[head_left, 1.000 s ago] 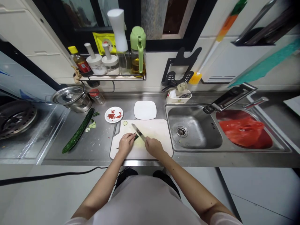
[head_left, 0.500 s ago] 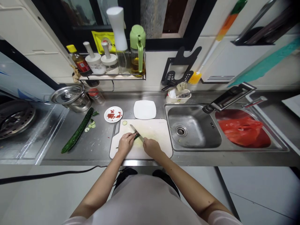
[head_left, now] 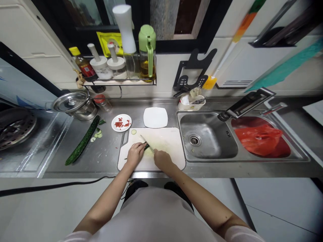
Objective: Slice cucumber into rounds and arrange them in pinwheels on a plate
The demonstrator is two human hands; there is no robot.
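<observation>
On the white cutting board point(head_left: 171, 144), my right hand point(head_left: 163, 159) is closed round the handle of a knife point(head_left: 146, 141), whose blade slants up and to the left. My left hand point(head_left: 135, 154) presses its closed fingers on a dark green cucumber piece point(head_left: 147, 146), right beside the blade; the fingers hide most of it. A round cucumber slice point(head_left: 133, 132) lies at the board's upper left corner. Left of the board, a long whole cucumber point(head_left: 82, 141) rests on the steel counter, with several cut slices and end bits point(head_left: 98, 133) near its upper end.
Behind the board stand a white plate point(head_left: 155, 117) and a small plate with chopped red pieces point(head_left: 121, 118). A steel pot point(head_left: 75, 105) is at the back left. To the right lies a double sink point(head_left: 209, 134) with a red plastic bag point(head_left: 259, 139). Bottles fill a wall rack point(head_left: 121, 82).
The knife blade has shifted slightly and now shows its narrow edge more. Both hands stay nearly in place, and the whole view has moved a little.
</observation>
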